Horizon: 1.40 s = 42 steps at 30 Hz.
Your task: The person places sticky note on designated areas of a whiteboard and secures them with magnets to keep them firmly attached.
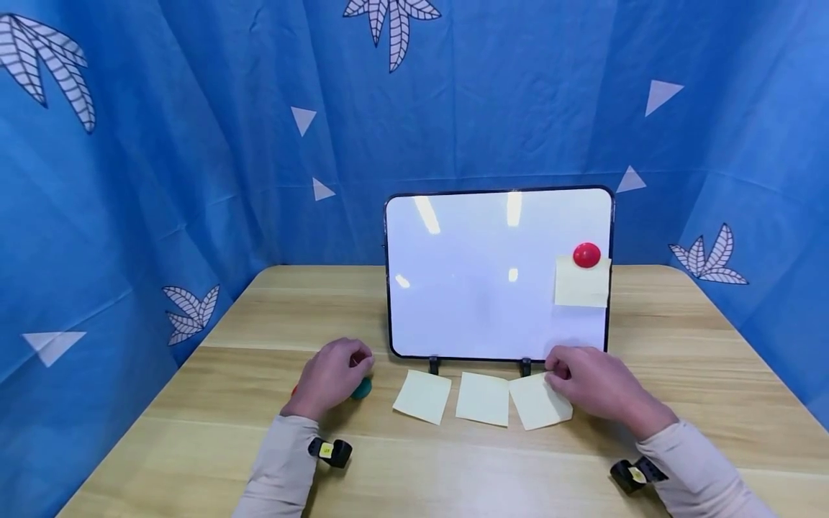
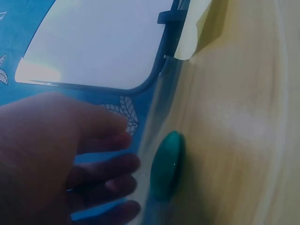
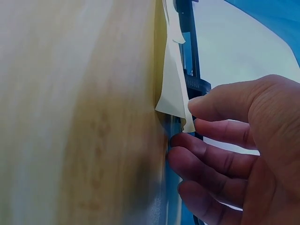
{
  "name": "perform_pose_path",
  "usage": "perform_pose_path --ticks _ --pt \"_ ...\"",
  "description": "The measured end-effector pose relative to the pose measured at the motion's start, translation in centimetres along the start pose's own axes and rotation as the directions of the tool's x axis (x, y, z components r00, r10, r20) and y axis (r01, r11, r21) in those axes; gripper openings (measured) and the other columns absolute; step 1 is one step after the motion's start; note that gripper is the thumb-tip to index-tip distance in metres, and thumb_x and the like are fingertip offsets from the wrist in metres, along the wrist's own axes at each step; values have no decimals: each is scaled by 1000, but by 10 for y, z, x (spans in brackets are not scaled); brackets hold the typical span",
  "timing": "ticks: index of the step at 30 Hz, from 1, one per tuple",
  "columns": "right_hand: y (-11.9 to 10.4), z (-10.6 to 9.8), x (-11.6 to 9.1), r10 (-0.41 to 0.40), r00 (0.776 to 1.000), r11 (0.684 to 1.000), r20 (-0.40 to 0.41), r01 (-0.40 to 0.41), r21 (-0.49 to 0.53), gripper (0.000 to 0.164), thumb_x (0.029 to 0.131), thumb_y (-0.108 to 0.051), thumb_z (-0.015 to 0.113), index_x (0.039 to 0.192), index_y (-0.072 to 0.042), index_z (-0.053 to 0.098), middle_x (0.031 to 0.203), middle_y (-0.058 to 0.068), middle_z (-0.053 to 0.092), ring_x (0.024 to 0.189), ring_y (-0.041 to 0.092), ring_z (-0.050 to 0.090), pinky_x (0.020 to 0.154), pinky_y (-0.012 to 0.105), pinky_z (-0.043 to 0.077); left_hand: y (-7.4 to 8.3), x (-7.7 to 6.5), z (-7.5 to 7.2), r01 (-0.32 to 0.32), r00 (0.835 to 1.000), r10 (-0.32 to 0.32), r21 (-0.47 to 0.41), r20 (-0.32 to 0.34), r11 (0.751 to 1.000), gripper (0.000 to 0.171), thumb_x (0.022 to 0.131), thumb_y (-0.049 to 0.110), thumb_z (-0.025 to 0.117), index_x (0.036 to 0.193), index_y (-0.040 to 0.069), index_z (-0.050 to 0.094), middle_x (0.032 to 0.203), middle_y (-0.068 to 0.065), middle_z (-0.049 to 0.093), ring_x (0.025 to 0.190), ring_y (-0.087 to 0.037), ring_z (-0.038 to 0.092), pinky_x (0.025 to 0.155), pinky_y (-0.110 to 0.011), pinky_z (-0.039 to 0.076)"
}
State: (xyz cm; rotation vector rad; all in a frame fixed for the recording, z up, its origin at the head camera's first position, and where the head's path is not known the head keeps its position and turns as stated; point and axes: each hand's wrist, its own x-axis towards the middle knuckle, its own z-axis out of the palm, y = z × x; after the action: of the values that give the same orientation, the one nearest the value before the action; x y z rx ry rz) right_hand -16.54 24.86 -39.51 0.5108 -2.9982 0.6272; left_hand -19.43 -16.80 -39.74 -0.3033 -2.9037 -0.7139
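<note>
My right hand (image 1: 589, 378) is at the rightmost pale yellow sticky note (image 1: 539, 404) on the table, its thumb and index finger pinching the note's far right edge. In the right wrist view that sticky note (image 3: 173, 89) tilts up close to the thumb tip. My left hand (image 1: 333, 374), fingers loosely bent and holding nothing, hovers beside a round teal magnet (image 1: 362, 389). The left wrist view has this teal magnet (image 2: 168, 166) on the table just past the fingertips. A red object (image 1: 294, 391) is mostly hidden behind the left hand.
A whiteboard (image 1: 479, 288) stands upright on black feet behind the hands. On its right side a red magnet (image 1: 586, 255) holds another sticky note (image 1: 581, 284). Two more notes, a left one (image 1: 422, 396) and a middle one (image 1: 483, 398), lie before the board. A blue curtain (image 1: 505, 129) surrounds the table.
</note>
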Motion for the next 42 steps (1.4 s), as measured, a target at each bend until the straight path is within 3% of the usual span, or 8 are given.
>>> perform_pose_path --ticks 5,19,29,35,42 --pt "1 0 0 -20 1000 1000 -16 20 -4 7 87 -15 74 93 -15 70 77 -9 57 69 11 51 63 32 45 -3 0 3 -10 999 9 10 52 1000 10 92 27 73 97 18 74 97 2 65 87 -17 58 80 -40 52" --pt "0 1 0 -3 1000 1000 20 3 16 23 83 -15 79 103 -10 70 81 -7 60 73 12 52 67 34 47 -13 -2 -3 26 989 -15 -69 148 997 10 94 24 72 100 15 73 88 5 64 81 -14 57 77 -37 51" --pt "5 2 3 -1 1000 996 27 -1 90 24 83 -7 76 106 -8 70 80 -6 61 72 13 53 66 33 47 -17 -1 -13 85 990 -78 -57 115 995 16 95 28 70 105 16 73 86 3 64 77 -18 56 70 -35 48" --pt "7 3 3 -20 999 988 37 14 152 22 84 -1 73 105 -7 69 82 -5 61 74 13 54 67 32 49 -17 -2 -14 104 977 -93 -44 194 994 11 95 27 70 100 18 73 85 3 65 77 -18 57 70 -34 49" --pt "7 4 3 -14 997 980 70 0 200 18 86 0 71 103 -7 71 84 -4 62 76 14 55 68 31 50 -17 -7 -14 89 964 -60 -101 257 991 13 92 28 75 100 17 72 86 3 64 78 -17 57 70 -34 49"
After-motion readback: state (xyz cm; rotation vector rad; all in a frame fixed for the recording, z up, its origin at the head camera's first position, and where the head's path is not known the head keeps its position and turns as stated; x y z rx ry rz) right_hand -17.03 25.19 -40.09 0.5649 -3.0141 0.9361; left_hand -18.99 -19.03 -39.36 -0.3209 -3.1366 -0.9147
